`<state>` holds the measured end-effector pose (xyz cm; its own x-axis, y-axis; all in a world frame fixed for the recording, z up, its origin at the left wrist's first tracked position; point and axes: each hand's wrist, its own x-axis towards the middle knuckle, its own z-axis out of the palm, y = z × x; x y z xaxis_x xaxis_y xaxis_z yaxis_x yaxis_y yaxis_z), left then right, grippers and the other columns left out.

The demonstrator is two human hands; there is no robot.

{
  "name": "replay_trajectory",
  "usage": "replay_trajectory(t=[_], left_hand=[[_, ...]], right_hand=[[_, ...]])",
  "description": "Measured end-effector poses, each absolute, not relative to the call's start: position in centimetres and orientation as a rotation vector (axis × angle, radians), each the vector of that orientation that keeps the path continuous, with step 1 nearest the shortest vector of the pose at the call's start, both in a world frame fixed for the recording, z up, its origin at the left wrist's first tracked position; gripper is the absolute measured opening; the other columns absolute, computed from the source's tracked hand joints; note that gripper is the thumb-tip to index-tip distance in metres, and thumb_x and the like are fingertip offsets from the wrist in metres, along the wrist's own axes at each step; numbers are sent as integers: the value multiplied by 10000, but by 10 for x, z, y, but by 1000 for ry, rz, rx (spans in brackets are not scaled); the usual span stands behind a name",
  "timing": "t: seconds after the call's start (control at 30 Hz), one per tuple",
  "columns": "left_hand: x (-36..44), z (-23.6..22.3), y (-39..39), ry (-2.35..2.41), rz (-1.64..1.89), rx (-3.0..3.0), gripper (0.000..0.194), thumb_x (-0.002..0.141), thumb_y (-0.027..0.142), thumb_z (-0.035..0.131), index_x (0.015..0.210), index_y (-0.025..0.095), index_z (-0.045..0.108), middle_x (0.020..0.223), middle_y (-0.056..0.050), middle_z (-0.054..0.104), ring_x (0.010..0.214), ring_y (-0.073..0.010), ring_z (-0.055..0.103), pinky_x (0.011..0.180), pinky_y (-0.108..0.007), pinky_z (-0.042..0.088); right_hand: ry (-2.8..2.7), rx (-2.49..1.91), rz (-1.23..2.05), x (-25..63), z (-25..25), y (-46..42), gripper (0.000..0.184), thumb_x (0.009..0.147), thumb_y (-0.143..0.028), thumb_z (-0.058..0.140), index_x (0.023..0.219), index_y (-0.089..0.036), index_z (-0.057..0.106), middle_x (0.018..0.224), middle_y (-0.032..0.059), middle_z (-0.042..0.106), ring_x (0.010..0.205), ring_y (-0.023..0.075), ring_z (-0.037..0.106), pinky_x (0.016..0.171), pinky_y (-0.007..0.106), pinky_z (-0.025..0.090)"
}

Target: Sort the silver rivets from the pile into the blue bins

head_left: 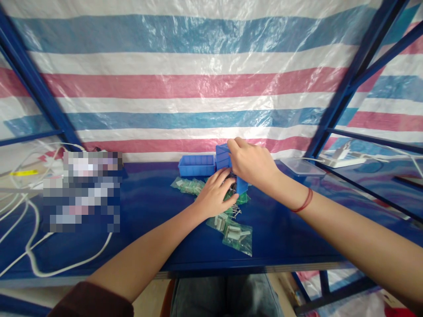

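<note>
My right hand [251, 162] grips the upper edge of a blue plastic bin [223, 155], which is tipped on its side on the table. Spread at the bin's mouth, my left hand [216, 193] has its fingers over a heap of dark metal screws [232, 186]. Whether the fingertips touch the screws is hard to tell. More loose silvery screws [235, 212] lie just below. Close to me are clear bags of pale pieces [236, 234], and other small bags [190, 186] lie left of the hands. A second blue bin [197, 165] stands upright behind them.
White cables [36, 246] loop over the left side of the blue table [148, 193], near a blurred-out patch. At the right are a clear flat lid [302, 167] and a white power strip [343, 160]. Blue frame posts [350, 83] rise on both sides before a striped sheet.
</note>
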<state>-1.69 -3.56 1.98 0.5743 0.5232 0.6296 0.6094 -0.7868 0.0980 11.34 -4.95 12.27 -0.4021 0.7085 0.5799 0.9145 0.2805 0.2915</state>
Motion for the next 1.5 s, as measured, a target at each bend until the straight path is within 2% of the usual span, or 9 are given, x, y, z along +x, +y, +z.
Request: replay_trajectory(t=[0.17, 0.27, 0.43, 0.6, 0.77, 0.9, 1.17, 1.3, 1.5], left_hand=[[-17, 20, -33, -917, -949, -2763, 157, 847, 223, 424, 982, 183, 494, 1192, -110, 530, 1177, -240, 439, 993, -436, 364], [-17, 21, -33, -937, -933, -2773, 265, 822, 209, 452, 1086, 187, 477, 1208, -102, 519, 1153, -239, 450, 976, -418, 370], [-17, 20, -34, -1004, -830, -2731, 424, 793, 274, 501, 1213, 221, 472, 1231, -88, 484, 1123, -263, 428, 954, -434, 360], [-17, 19, -36, -1032, -840, -2705, 377, 782, 354, 534, 1142, 245, 539, 1232, -81, 473, 1170, -271, 386, 984, -453, 324], [-16, 18, -34, -995, -793, -2775, 314, 827, 350, 479, 1118, 238, 515, 1299, -60, 474, 1238, -243, 364, 1042, -471, 252], [-15, 19, -32, -1006, -771, -2793, 310, 835, 339, 470, 1121, 227, 508, 1281, -64, 501, 1180, -229, 435, 1015, -441, 300], [-16, 18, -32, -990, -757, -2775, 349, 857, 336, 434, 1187, 238, 492, 1279, -60, 491, 1178, -222, 432, 1000, -430, 322], [-17, 18, -33, -1000, -758, -2773, 413, 866, 380, 417, 1258, 253, 446, 1281, -63, 479, 1170, -231, 433, 995, -432, 330], [-22, 27, -33, -1017, -826, -2767, 444, 866, 454, 410, 1267, 266, 441, 1274, -75, 482, 1156, -241, 448, 990, -437, 344]], right_hand=[[-2247, -1462, -868, 117, 122, -49, 256, 824, -98, 311, 1005, -130, 488, 899, 145, 589, 606, 170, 517, 496, 268, 249], [-2252, -1458, -883, 118, 122, -50, 268, 819, -90, 304, 1003, -134, 493, 901, 142, 588, 608, 171, 513, 500, 271, 245], [-2282, -1429, -904, 118, 121, -53, 275, 803, -76, 321, 995, -137, 508, 883, 134, 585, 620, 171, 502, 520, 277, 253], [-2317, -1374, -1001, 122, 123, -55, 279, 804, -80, 330, 994, -143, 524, 879, 122, 580, 667, 182, 505, 562, 297, 275], [-2335, -1341, -1066, 129, 126, -57, 299, 819, -78, 314, 1011, -143, 533, 895, 116, 580, 730, 194, 509, 603, 310, 278], [-2324, -1332, -1094, 135, 125, -58, 280, 816, -69, 331, 984, -140, 543, 893, 119, 584, 743, 190, 505, 624, 315, 277], [-2230, -1247, -1170, 156, 122, -58, 223, 816, -76, 356, 919, -148, 540, 842, 88, 580, 737, 177, 503, 616, 296, 283], [-2062, -1285, -1029, 180, 128, -52, 172, 830, -140, 381, 905, -150, 537, 833, 84, 572, 726, 182, 506, 616, 292, 303], [-1398, -1554, -563, 257, 108, -6, 191, 791, -310, 488, 876, -145, 533, 767, 83, 560, 668, 169, 478, 624, 301, 330]])
